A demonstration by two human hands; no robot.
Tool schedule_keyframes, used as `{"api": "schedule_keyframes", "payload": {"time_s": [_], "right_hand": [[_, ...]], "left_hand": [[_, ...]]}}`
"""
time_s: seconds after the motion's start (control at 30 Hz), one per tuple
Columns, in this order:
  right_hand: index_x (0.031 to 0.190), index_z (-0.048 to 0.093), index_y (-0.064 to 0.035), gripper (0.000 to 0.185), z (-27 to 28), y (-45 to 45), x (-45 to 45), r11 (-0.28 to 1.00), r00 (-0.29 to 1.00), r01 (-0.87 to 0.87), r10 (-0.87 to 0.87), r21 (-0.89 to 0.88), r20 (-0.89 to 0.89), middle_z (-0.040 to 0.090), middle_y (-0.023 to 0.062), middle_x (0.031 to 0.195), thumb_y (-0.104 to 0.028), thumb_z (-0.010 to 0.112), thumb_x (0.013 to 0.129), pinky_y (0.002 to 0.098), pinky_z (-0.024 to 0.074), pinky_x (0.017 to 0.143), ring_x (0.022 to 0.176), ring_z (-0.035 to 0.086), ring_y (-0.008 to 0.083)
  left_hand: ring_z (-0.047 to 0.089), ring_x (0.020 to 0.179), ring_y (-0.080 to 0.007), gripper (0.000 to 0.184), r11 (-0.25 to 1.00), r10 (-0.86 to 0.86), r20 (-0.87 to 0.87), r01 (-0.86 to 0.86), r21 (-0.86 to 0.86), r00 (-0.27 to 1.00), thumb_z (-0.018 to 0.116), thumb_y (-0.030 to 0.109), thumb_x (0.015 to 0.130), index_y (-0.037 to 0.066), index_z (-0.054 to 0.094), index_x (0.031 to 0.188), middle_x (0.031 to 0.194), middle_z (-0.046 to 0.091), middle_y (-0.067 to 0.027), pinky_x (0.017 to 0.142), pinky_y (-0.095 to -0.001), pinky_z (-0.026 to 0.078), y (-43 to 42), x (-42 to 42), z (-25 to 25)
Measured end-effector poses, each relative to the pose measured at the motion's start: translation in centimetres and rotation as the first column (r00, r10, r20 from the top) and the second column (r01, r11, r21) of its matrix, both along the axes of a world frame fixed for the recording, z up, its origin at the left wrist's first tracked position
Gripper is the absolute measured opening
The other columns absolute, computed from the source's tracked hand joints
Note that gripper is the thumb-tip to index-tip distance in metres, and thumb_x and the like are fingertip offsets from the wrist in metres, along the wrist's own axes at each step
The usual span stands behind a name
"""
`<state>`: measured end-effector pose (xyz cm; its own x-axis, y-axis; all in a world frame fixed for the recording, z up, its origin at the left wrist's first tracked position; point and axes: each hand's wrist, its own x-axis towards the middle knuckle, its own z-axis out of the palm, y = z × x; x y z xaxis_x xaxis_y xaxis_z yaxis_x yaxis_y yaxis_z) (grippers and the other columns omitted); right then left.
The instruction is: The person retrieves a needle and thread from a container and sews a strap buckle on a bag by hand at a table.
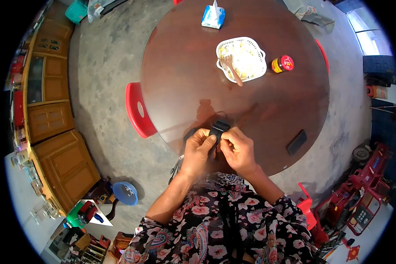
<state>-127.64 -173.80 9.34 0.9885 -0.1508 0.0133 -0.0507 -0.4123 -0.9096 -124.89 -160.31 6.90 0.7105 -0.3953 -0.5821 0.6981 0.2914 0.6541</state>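
Observation:
Near the front edge of the round brown table, a small black object that looks like a buckle on a strap (pixel 220 126) is between my two hands. My left hand (pixel 199 149) is closed, with thumb and fingers pinching its left side. On the other side, my right hand (pixel 238 152) is closed too, its fingertips at the object's lower right edge. A thin dark loop (pixel 221 113) rises above it. Part of the object is hidden by my fingers.
On the table (pixel 180 79) are a white basket (pixel 263 57) of pale food with a brown fork-like utensil (pixel 231 70), a red-lidded jar (pixel 283 64), a tissue pack (pixel 213 17) and a dark phone-like slab (pixel 297 142). A red chair (pixel 134 110) stands at the left.

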Motion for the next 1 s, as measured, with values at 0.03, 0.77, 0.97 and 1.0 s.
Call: {"api": "schedule_keyframes", "payload": {"time_s": [0.03,0.77,0.97,1.0], "right_hand": [[0.082,0.056,-0.0025,0.011,0.2,0.1,0.1,1.0,1.0,0.009,-0.009,-0.014,0.011,0.051,0.013,0.072,0.005,0.059,0.074,0.0322,0.0436,0.052,0.058,0.054,0.0291],[0.084,0.053,-0.0049,0.014,1.3,1.2,1.2,0.974,0.993,-0.041,0.064,-0.222,0.097,0.054,0.0098,0.083,-0.001,0.062,0.075,0.0328,0.046,0.052,0.061,0.058,0.026],[0.087,0.05,-0.0028,0.013,3.3,0.5,2.1,0.982,0.979,-0.031,0.068,-0.186,0.192,0.055,0.0122,0.085,0.002,0.057,0.077,0.0327,0.0458,0.054,0.063,0.057,0.0283],[0.087,0.05,-0.002,0.013,4.4,0.5,2.7,0.986,0.954,-0.025,0.072,-0.164,0.292,0.056,0.0132,0.085,0.001,0.057,0.077,0.0326,0.0457,0.054,0.062,0.057,0.0283]], "left_hand": [[0.048,0.056,-0.0068,0.009,1.0,0.011,-0.001,-0.011,0.029,1.0,0.053,0.011,0.09,0.004,0.054,0.085,0.069,0.056,-0.001,0.052,-0.0208,0.04,0.0,-0.1,-0.1],[0.048,0.073,-0.0059,0.008,0.976,-0.001,0.241,-0.052,0.212,0.971,0.057,0.006,0.087,-0.001,0.056,0.089,0.078,0.056,0.0016,0.067,-0.0213,0.042,0.3,-1.0,-0.4],[0.048,0.069,-0.006,0.009,0.942,-0.101,0.32,-0.012,0.334,0.942,0.059,0.007,0.085,-0.002,0.057,0.086,0.074,0.057,0.0003,0.063,-0.0224,0.042,-0.3,-0.1,-1.0],[0.047,0.068,-0.006,0.011,0.894,-0.212,0.346,0.039,0.446,0.914,0.06,0.008,0.084,-0.002,0.056,0.085,0.072,0.056,-0.0001,0.061,-0.0228,0.042,-0.3,-0.4,-1.7]]}}
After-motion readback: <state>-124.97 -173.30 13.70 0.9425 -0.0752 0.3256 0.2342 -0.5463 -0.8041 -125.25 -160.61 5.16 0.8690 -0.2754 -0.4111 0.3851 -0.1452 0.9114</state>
